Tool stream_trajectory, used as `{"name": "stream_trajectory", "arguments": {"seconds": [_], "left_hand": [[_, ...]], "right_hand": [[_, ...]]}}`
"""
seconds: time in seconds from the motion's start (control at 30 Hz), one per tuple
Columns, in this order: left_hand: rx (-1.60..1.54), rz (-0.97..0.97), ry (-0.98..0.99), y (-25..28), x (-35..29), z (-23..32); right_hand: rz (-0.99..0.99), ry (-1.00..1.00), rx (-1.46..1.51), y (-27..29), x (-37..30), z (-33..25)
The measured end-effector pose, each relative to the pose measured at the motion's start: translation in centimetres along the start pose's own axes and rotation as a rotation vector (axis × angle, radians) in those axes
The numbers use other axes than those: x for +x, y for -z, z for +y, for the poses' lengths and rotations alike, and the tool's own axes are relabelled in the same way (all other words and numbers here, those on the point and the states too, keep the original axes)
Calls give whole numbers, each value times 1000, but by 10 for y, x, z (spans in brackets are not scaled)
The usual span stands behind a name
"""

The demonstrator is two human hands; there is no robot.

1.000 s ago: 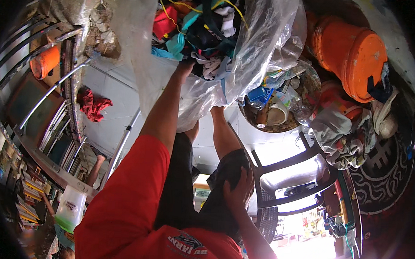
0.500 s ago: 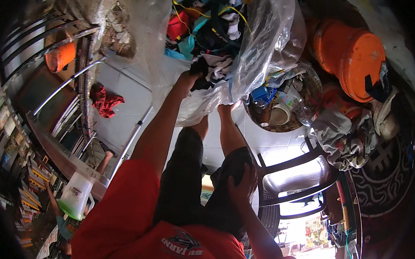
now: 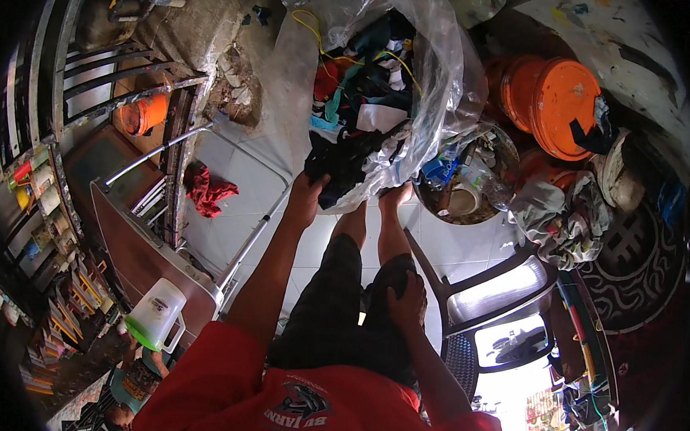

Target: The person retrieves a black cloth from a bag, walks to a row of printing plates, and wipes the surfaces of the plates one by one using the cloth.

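Note:
My left hand (image 3: 307,204) is closed on a black cloth (image 3: 347,163), which hangs over the near side of a large clear plastic bag (image 3: 447,89). Inside the bag lies a pile of mixed fabric scraps (image 3: 365,58), red, teal, black and white, with a yellow cord (image 3: 311,23) across the top. A pale flat patch of cloth (image 3: 382,118) shows just beyond the black cloth. My right hand (image 3: 407,298) rests on my right thigh with fingers spread, holding nothing. The bag stands in front of my feet.
Right of the bag are a round bin of rubbish (image 3: 468,209), an orange bucket (image 3: 561,105) and a crumpled grey cloth (image 3: 564,221). A dark chair (image 3: 503,288) stands near my right leg. At left are a red cloth (image 3: 209,192), a brown table (image 3: 154,261) and a white-green pitcher (image 3: 156,315).
The black cloth has been drawn up toward me and now shows more of itself. My left hand keeps hold of it; my right hand stays on the thigh. The view has shifted.

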State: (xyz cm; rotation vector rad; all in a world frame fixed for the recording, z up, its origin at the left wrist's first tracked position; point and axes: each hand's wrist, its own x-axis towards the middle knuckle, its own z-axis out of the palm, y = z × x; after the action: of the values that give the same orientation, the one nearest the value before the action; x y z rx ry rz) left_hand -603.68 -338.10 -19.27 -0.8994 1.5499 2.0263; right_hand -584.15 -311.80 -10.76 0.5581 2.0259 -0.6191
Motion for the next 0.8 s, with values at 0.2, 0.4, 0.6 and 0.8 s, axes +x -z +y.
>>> {"name": "stream_trajectory", "arguments": {"seconds": [0.2, 0.4, 0.6, 0.8], "left_hand": [[664, 19, -67, 13, -5, 13], [1079, -71, -435, -72, 89, 1], [315, -267, -173, -204, 172, -14], [454, -483, -392, -310, 119, -37]], "right_hand": [[9, -24, -33, -18, 3, 6], [-19, -22, -27, -23, 1, 8], [-7, -4, -49, -25, 5, 4], [2, -31, -49, -28, 2, 5]]}}
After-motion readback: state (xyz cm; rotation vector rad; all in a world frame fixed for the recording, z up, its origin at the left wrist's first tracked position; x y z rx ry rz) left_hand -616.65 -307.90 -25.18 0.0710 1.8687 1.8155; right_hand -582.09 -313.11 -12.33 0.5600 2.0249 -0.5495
